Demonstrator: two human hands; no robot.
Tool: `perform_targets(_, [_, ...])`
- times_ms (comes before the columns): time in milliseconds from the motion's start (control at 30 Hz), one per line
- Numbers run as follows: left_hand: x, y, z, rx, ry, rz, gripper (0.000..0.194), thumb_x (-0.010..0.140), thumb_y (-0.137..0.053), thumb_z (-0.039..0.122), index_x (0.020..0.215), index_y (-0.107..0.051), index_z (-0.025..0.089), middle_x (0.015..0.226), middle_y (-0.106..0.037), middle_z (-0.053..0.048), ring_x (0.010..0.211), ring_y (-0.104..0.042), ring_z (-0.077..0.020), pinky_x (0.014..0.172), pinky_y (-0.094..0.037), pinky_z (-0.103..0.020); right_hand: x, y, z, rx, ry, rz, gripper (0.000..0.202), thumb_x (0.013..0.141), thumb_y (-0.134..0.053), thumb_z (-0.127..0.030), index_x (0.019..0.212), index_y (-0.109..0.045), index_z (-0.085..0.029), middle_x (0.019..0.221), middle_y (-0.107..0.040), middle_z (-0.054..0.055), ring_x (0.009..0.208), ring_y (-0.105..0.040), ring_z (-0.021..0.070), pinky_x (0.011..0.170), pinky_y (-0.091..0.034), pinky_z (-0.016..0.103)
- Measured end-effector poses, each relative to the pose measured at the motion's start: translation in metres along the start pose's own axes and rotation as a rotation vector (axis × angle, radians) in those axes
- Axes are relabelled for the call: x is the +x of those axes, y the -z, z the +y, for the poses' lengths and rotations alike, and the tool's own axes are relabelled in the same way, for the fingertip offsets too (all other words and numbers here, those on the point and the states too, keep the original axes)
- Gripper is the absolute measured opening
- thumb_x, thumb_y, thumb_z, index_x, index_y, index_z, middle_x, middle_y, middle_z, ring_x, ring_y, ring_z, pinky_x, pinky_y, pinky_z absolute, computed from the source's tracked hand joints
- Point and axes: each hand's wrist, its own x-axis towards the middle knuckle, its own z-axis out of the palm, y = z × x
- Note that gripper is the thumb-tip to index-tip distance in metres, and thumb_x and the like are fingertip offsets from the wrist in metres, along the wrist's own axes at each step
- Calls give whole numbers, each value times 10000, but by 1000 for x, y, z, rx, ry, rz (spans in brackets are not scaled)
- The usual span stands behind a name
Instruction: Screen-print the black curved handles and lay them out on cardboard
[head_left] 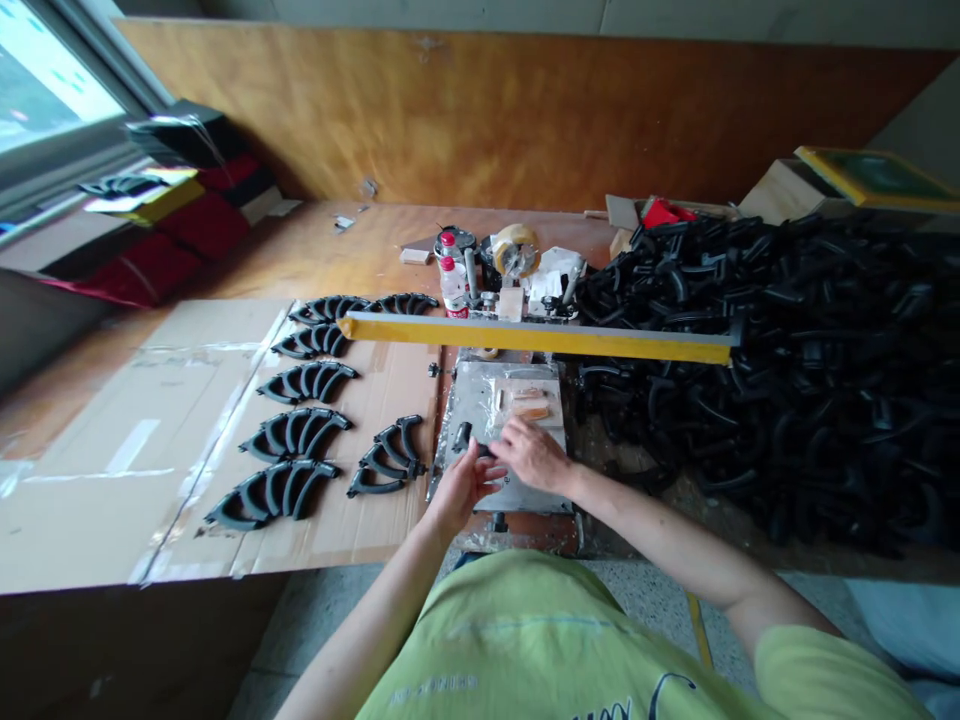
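Shirt: green (547,620), with pale small capitals and dark script across the front; the capitals are too faint to read surely and the script is cut off by the lower edge.
Left hand: the grip (457,490) is closed, thumb and fingers pinching the black piece.
Right hand: fingers curled with tips drawn together (534,455) at the piece's right side; whether they clasp it or only touch it, I cannot tell.
Black piece: above the metal plate (476,385), its thick end (463,435) beyond the left thumb, its long axis slanting down rightward to the right fingertips; the left hand has the surer hold.
Cardboard: left of the hands (112,400), bearing fanned black pieces (274,492).
Heap: loose black pieces (750,440), right.
Bar: yellow and grey (540,342), spanning beyond the plate.
Bottles: red-capped (452,280), far on the desk (322,240); red label, lettering unreadable.
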Motion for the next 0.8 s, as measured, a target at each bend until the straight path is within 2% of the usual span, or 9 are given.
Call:
perform_targets(67, [-7,25,-19,-49,-22,137,395,880,-544,503,953,-623,123,811,-702,-83,594,-645,-116,515,-505,-203,-7,-3,0,52,78,-29,196,935,-510,-263,1030,-679,-239,873,-630,49,889,-547,192,781,-446,313])
perform_targets(100, [-10,43,-26,-61,-40,222,375,893,-531,481,937,-627,122,810,-703,-82,570,-635,-105,511,-505,-196,-13,-4,12,64,24,-23,209,936,-499,-225,1041,-680,-242,887,-640,39,873,-559,176,765,-450,294])
perform_targets(233, [-24,128,-48,-146,-88,623,368,954,-414,430,928,-618,125,807,-713,-94,635,-675,-128,594,-552,-221,-47,0,102,-51,-481,47,338,869,-445,-27,955,-704,-227,975,-651,43,895,-582,160,731,-448,254])
perform_targets(300, [-27,161,-52,-137,-44,749,381,955,-399,434,892,-607,121,743,-702,-94,609,-671,-138,582,-554,-232,-65,3,144,-93,-556,-22,333,836,-481,-21,928,-714,-240,1017,-644,53,964,-568,181,781,-440,266])
perform_targets(367, [-25,180,-50,-69,8,788,391,933,-432,466,860,-603,122,677,-686,-94,564,-655,-154,548,-550,-251,-78,3,169,-92,-542,-116,304,826,-518,-51,930,-718,-254,1078,-635,62,1036,-542,206,860,-421,302])
perform_targets(500, [-18,187,-34,96,73,764,407,903,-456,497,788,-609,138,577,-656,-95,489,-621,-179,480,-524,-280,-88,2,179,-136,-507,-209,233,868,-505,-161,938,-711,-246,1137,-622,97,1106,-510,262,942,-381,407])
perform_targets(633, [-26,183,-21,291,148,703,503,827,-502,608,684,-599,135,487,-607,-77,373,-527,-146,390,-437,-248,-86,12,176,-147,-412,-95,253,866,-489,-155,1000,-690,-232,1218,-609,116,1182,-491,274,986,-370,430])
perform_targets(700, [-29,173,-12,394,100,652,526,756,-567,649,680,-598,129,465,-594,-62,361,-506,-135,384,-422,-239,-77,17,166,-111,-418,2,243,863,-533,-192,1065,-665,-219,1161,-638,125,1134,-533,275,960,-403,416])
perform_targets(800, [-23,141,18,421,-120,558,560,684,-625,676,760,-615,122,514,-620,-47,408,-537,-129,428,-455,-235,-48,12,140,-26,-378,104,238,852,-607,-282,1072,-652,-202,1024,-676,107,986,-593,263,872,-448,390])
